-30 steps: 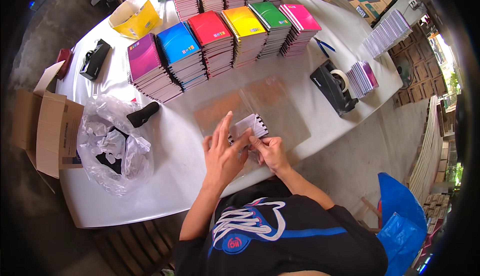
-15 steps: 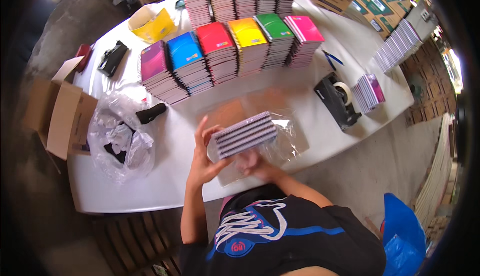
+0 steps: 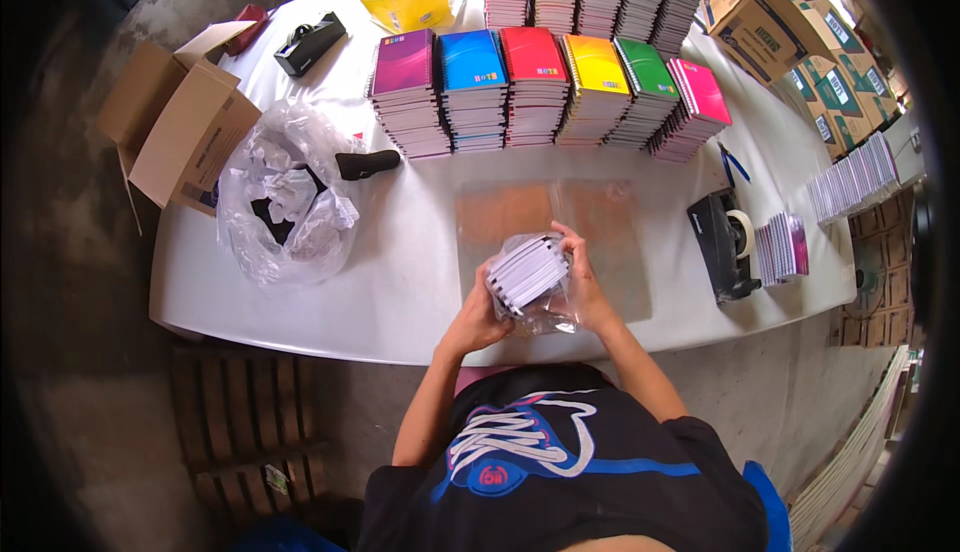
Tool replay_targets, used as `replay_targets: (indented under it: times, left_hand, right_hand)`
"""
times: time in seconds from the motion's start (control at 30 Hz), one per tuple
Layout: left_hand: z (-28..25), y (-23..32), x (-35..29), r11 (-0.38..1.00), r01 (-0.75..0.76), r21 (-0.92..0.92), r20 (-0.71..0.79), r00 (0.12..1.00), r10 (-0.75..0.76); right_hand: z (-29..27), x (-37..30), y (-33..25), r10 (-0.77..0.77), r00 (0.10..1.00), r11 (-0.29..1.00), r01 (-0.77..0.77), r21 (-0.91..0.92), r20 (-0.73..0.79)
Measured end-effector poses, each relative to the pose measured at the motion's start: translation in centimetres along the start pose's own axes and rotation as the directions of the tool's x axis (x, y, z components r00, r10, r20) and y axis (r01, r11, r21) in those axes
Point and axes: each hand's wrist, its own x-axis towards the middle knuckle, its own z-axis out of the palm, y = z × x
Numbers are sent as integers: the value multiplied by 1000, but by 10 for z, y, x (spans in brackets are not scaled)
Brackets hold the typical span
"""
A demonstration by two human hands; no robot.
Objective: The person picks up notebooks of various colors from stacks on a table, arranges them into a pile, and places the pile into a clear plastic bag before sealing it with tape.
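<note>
Both hands grip a small stack of spiral notebooks (image 3: 527,272) wrapped in a clear plastic bag (image 3: 545,314), held just above the near edge of the white table (image 3: 400,282). The left hand (image 3: 478,314) cups it from below; the right hand (image 3: 583,277) clasps its far side, fingers curled over

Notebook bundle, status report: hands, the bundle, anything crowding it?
Left hand and right hand both grip the notebook bundle, held above the table edge. Clear plastic wrap around it. Tape dispenser to the right, apart; nothing crowding.
</note>
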Motion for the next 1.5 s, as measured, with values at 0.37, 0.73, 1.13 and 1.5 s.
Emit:
replay_targets:
  times: [0.37, 0.73, 1.13, 1.5]
  left_hand:
    - [-20, 50, 17, 976, 12, -218, -54, 998, -24]
    - [-52, 86, 34, 907, -366, 208, -110, 913, 393]
    - [-46, 30, -5, 931, -286, 226, -154, 933, 325]
    - [-70, 24, 14, 889, -398, 227, 155, 916, 370]
  right_hand:
    - [-6, -13, -24, 127, 987, 963, -147, 225, 99]
    - [-63, 44, -85, -347, 892, 877, 418, -238, 288]
    - [-34, -36, -37, -30, 999, 987, 26, -159, -22]
    - [-48, 7, -44, -180, 919, 950, 255, -180, 351]
